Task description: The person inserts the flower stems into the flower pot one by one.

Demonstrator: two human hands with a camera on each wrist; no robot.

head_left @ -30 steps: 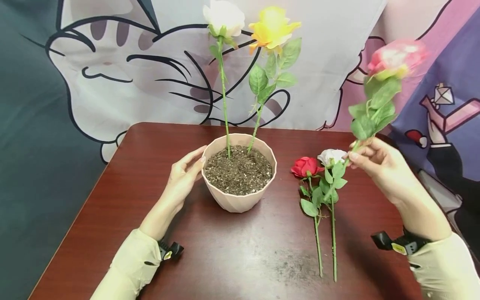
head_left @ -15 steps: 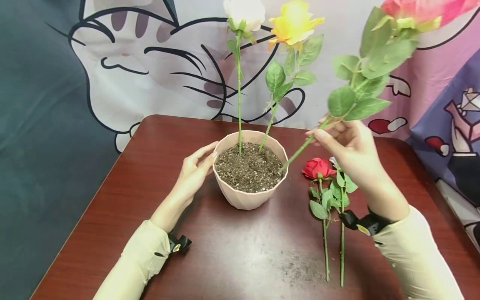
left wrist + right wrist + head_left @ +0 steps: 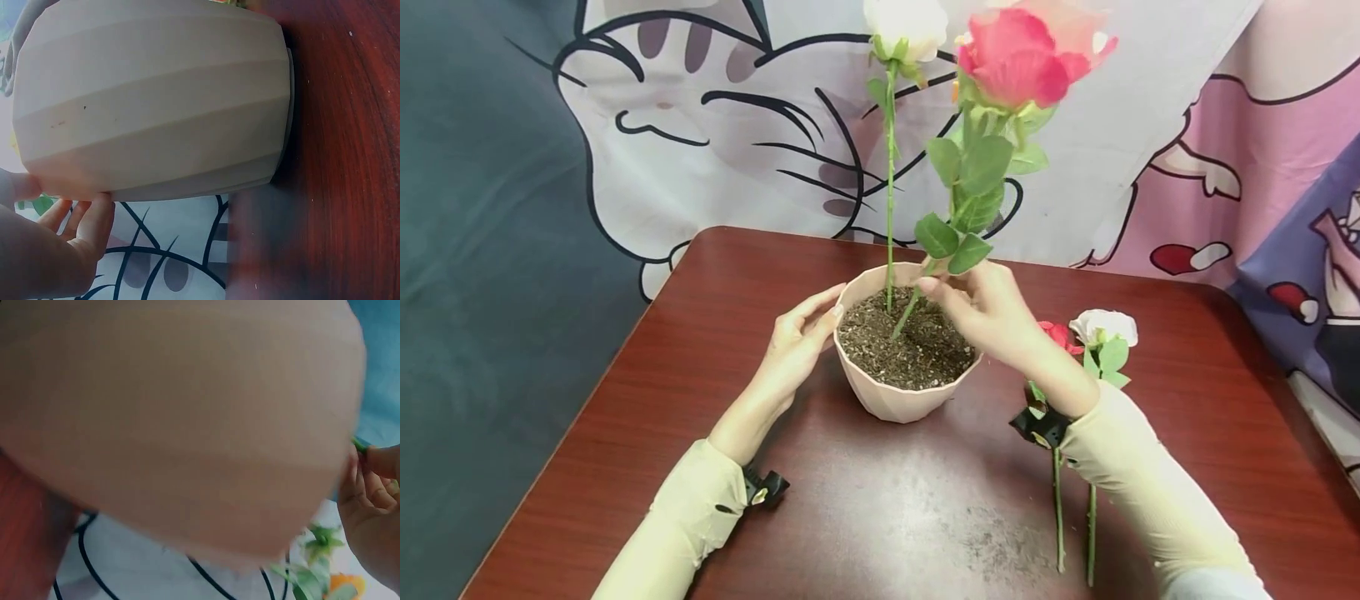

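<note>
A beige flowerpot (image 3: pixel 898 404) full of dark soil (image 3: pixel 917 358) stands on the table. My left hand (image 3: pixel 797 342) rests against its left side, with the thumb and fingertips touching near the rim. My right hand (image 3: pixel 988 308) pinches the green stem of a pink rose (image 3: pixel 1018 58) above the pot. That stem slants down to the soil's middle; whether its tip touches the soil, I cannot tell. A white rose (image 3: pixel 906 33) stands upright in the soil at the back. Behind the pink rose, the yellow rose is mostly hidden; its orange-yellow petals (image 3: pixel 349 584) show in the right wrist view.
A red rose (image 3: pixel 1058 336), partly covered by my right forearm, lies on the table (image 3: pixel 865 517) right of the pot. Beside it lies another white rose (image 3: pixel 1105 327). A printed cat cloth (image 3: pixel 700 183) hangs behind the table's back edge.
My right hand has carried the pink rose leftward from the table's right side to above the pot, and its stem end now points into the pot. The left hand stays at the pot.
</note>
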